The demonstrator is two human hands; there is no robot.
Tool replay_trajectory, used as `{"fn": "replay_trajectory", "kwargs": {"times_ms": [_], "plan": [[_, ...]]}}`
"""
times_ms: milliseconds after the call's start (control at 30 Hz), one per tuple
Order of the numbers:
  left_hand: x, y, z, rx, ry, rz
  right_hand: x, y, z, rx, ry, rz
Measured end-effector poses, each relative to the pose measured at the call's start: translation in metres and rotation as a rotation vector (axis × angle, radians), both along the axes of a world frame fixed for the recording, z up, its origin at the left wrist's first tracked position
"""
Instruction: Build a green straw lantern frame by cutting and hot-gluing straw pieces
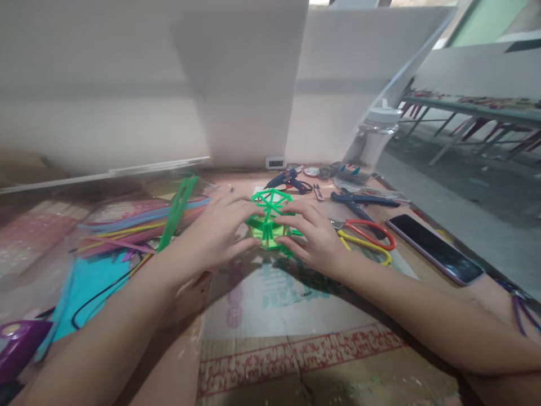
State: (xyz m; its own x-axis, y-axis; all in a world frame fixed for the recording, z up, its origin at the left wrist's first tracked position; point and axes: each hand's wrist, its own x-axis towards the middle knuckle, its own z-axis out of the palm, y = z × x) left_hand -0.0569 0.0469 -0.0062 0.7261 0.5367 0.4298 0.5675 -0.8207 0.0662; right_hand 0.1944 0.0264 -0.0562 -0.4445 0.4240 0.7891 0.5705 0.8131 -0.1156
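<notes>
A small green craft model stands in front of me, with a spoked, wheel-like frame at its upper part and a yellow-green lower part. From the left, my left hand grips its side, with the thumb low and the fingers higher up. My right hand does the same from the right, its fingers curved round the frame. Both sets of fingertips hide the model's edges. Under the hands lies a translucent plastic sheet with faded print.
Bundled coloured strips and a turquoise sheet lie left, near a purple tool. Behind is a blue glue gun. Scissors, blue-handled pliers, a phone and a clear bottle are right. White panels stand behind.
</notes>
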Motion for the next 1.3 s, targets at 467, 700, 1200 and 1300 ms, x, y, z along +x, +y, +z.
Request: {"fn": "replay_trajectory", "kwargs": {"times_ms": [467, 700, 1200, 1300], "plan": [[0.007, 0.001, -0.012, 0.04, -0.076, -0.095, 0.0, 0.006, -0.001, 0.015, -0.017, 0.026], [0.007, 0.004, -0.016, 0.057, -0.111, -0.079, -0.002, 0.005, 0.0, 0.006, -0.022, 0.044], [0.01, 0.003, -0.021, 0.111, -0.109, -0.052, -0.002, 0.006, -0.003, 0.031, -0.031, 0.053], [0.011, 0.003, -0.02, 0.121, -0.108, -0.053, -0.001, 0.006, -0.003, 0.054, -0.038, 0.056]]}}
